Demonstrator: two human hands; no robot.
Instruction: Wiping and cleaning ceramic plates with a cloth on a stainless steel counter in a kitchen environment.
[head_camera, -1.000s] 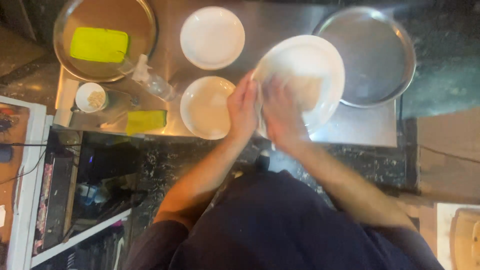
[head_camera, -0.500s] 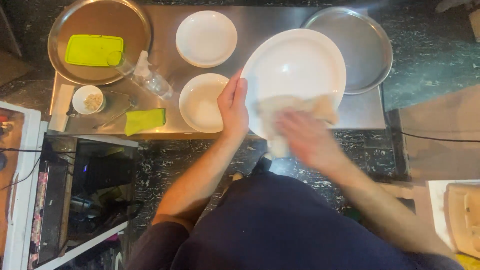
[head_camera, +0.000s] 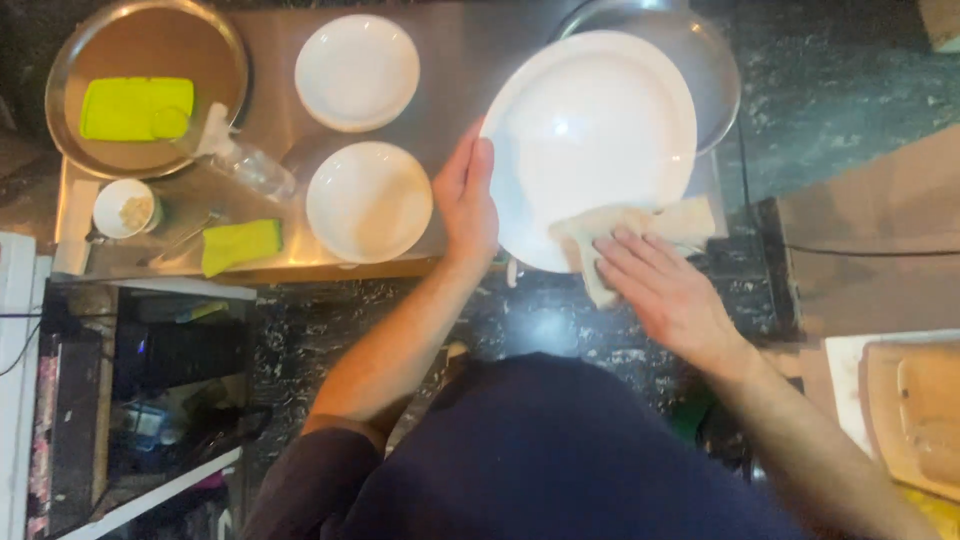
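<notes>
My left hand (head_camera: 467, 197) grips the left rim of a large white plate (head_camera: 590, 130), held tilted above the steel counter. My right hand (head_camera: 665, 290) presses a beige cloth (head_camera: 640, 225) against the plate's lower edge. Two smaller white bowls rest on the counter to the left, one near (head_camera: 368, 200) and one further back (head_camera: 356, 72).
A round steel tray (head_camera: 130, 50) at the back left holds a yellow-green sponge (head_camera: 135, 107). A clear spray bottle (head_camera: 240, 158), a small white cup (head_camera: 124, 208) and a folded yellow cloth (head_camera: 240, 245) lie beside it. Another steel tray (head_camera: 715, 75) sits behind the plate. A dark stone floor lies below.
The plate has been tipped up and turned in my left hand. My right hand with the cloth has slid from the plate's middle down to its lower edge.
</notes>
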